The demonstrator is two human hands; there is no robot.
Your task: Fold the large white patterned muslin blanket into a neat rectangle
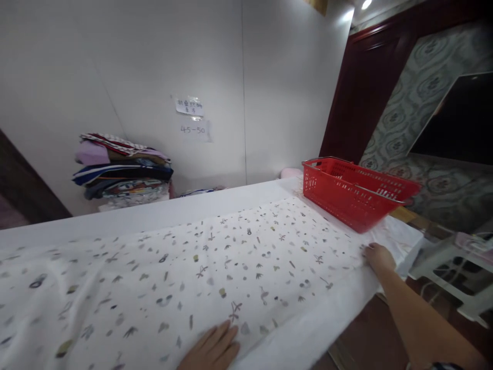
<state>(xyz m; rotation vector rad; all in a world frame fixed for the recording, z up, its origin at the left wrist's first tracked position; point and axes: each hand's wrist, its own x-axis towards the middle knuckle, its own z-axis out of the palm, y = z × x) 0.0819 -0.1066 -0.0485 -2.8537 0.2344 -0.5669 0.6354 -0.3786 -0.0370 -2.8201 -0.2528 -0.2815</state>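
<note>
The left hand (210, 349) lies palm down on a printed cloth (239, 257) at the bottom of the view, its fingers flat and slightly parted; the wrist is cut off by the frame. The right hand (380, 258) reaches in from the right, its fingertips at the far right end of the cloth; I cannot tell whether they pinch the fabric or only rest on it. The cloth is white, scattered with small grey, brown and olive motifs. It is spread out along the white bench (96, 223), mostly smooth between the hands, with soft folds at the left, where it runs out of view.

Just beyond the right hand, a red plastic basket (346, 192) stands upright near the bench's right end, its metal handles lowered along the rim. A pale plastic stool (450, 270) stands on the floor to the right.

Behind the bench, toward the left, rises a stack of folded clothes (123, 167). Two paper notes (195, 131) are stuck one above the other on the grey-white wall (154, 56), the lower reading "45-50". Farther right are a dark red door (373, 72), patterned wallpaper (427, 82) and a black screen (458, 121).
</note>
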